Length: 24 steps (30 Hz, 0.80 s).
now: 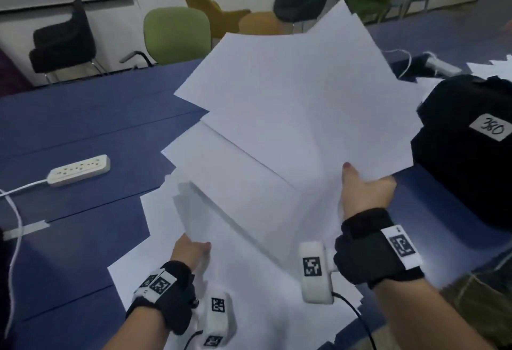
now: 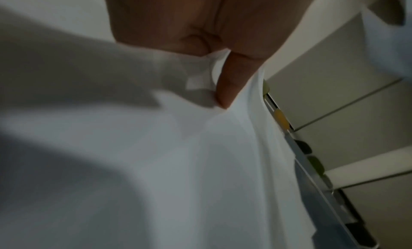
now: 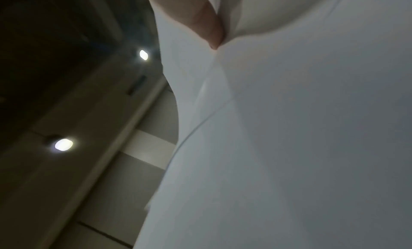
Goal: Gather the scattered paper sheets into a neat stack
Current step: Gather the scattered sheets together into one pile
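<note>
over blue table (image 1: 83,133), both hands pinch fanned paper sheets (image 1: 291,94).

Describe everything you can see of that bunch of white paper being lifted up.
The lifted sheets are plain white paper, blank on the side shown, fanned out unevenly with corners jutting at different angles rather than squared up. They tilt upward and away over the blue table. The right hand pinches their near edge, thumb on top; the left hand grips paper lower down. More loose sheets lie flat beneath on the table. The wrist views show the paper bending softly around the thumbs.
</note>
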Tool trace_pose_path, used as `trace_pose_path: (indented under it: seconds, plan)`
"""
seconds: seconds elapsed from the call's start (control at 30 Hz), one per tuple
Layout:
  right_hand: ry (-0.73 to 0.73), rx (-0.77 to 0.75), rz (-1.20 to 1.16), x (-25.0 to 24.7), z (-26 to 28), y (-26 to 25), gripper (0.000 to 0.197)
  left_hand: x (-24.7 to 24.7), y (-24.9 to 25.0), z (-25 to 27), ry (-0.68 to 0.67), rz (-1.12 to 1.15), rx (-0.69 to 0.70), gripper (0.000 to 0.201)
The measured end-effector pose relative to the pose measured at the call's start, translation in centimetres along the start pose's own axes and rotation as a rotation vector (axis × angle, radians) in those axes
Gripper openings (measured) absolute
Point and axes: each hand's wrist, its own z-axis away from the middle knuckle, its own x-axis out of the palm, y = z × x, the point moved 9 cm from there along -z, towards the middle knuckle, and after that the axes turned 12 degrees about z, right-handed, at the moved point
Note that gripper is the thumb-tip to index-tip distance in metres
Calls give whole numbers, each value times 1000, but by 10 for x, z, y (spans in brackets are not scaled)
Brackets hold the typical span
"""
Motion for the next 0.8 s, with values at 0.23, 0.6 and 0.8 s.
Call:
trace_pose_path:
  seconds: [0.23,0.6,0.8]
  plan:
    - [-163,230,237,16,8,122,44,-8,-17,10,-44,136,-150,18]
    - [-607,149,511,43,-14,146,30,-4,-8,38,-202,350,-213,46]
    - [-506,-57,532,59,-17,123,55,-9,-7,38,-37,143,-67,19]
